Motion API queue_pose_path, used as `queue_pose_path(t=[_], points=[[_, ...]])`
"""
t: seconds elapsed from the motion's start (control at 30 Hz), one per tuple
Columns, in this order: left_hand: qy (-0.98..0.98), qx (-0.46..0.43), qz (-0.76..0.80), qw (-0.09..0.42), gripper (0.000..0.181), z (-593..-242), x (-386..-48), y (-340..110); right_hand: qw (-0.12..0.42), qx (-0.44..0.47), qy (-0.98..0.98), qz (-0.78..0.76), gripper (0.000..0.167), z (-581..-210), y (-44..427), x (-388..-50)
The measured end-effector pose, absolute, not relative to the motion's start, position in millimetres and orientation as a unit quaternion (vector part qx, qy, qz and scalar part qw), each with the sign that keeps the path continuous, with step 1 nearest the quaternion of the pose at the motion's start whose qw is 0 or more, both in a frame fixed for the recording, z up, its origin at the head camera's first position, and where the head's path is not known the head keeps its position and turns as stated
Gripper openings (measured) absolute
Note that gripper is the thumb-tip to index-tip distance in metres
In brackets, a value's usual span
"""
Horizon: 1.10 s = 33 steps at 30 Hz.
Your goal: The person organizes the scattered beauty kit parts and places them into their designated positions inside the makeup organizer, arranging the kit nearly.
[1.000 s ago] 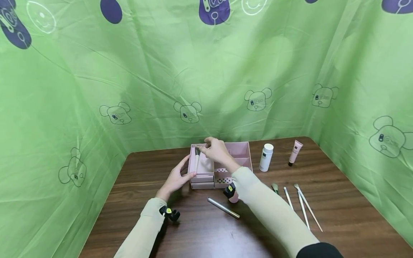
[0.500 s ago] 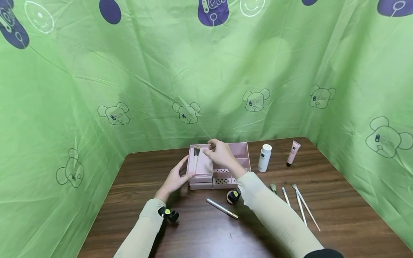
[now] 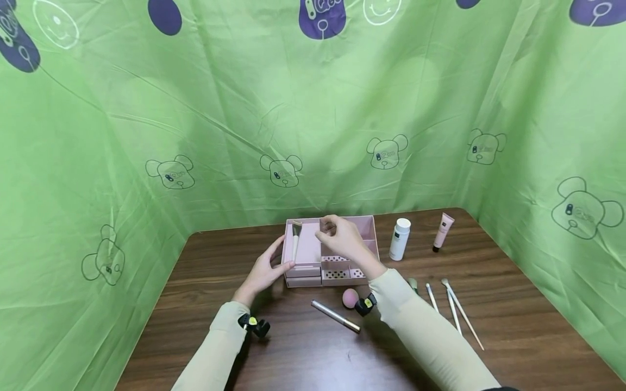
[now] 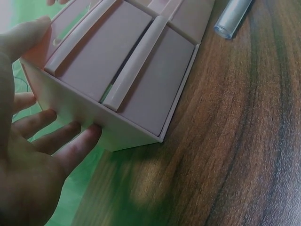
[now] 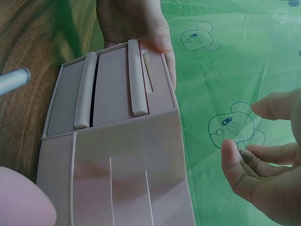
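green cloth [image 3: 235, 81] printed with bear outlines hangs behind a dark wood table [image 3: 195, 304], where my left hand [image 3: 261, 274] holds the near left corner of a pink organizer [image 3: 304, 282], thumb over the front edge, fingers spread along the outer side wall. my right hand [image 3: 344, 239], raised over the organizer's middle, has its fingers loosely bent, thumb and forefinger apart, with hold of nothing that i can see.

that hand and its wrist hide part of the compartments beneath; my right sleeve [image 3: 415, 320] cuts across the handles of several loose brushes [image 3: 463, 315]. the left wrist view crops a silver tube [image 4: 233, 19] at its top edge, the right wrist view a pink sponge [image 5: 23, 200] at its left. whether my left thumb touches the makeup brush [image 3: 295, 241] near it is too small to tell.

that makeup brush lies in the organizer's top left tray, bristles toward the cloth, handle toward me, its long axis running front to back. the organizer, drawers facing me, stretches lengthwise from left to right.

its rear stands near the table's back edge. wood shows from my left hand out to the table's left edge, and a narrow strip parts the organizer from a white bottle [image 3: 399, 240] at right, with a pink tube [image 3: 443, 232] farther along.
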State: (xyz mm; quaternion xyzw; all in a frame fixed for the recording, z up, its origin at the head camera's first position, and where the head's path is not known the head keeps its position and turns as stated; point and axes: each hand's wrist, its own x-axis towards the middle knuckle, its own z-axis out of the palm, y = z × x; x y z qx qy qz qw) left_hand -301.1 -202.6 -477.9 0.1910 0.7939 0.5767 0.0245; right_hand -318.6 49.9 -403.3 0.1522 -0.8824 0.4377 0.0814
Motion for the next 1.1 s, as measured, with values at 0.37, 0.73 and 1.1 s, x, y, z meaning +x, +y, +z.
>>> queue_pose_path(t=[0.37, 0.73, 1.1], points=[[0.799, 0.189, 0.570, 0.024, 0.083, -478, -301, -203, 0.095, 0.160, -0.880, 0.437, 0.048, -406, 64, -308], [0.795, 0.195, 0.574, 0.023, 0.083, -477, -300, -204, 0.090, 0.151, -0.880, 0.441, 0.047, -406, 86, -297], [0.794, 0.199, 0.574, 0.019, 0.084, -479, -301, -204, 0.105, 0.132, -0.884, 0.436, 0.042, -421, 111, -292]])
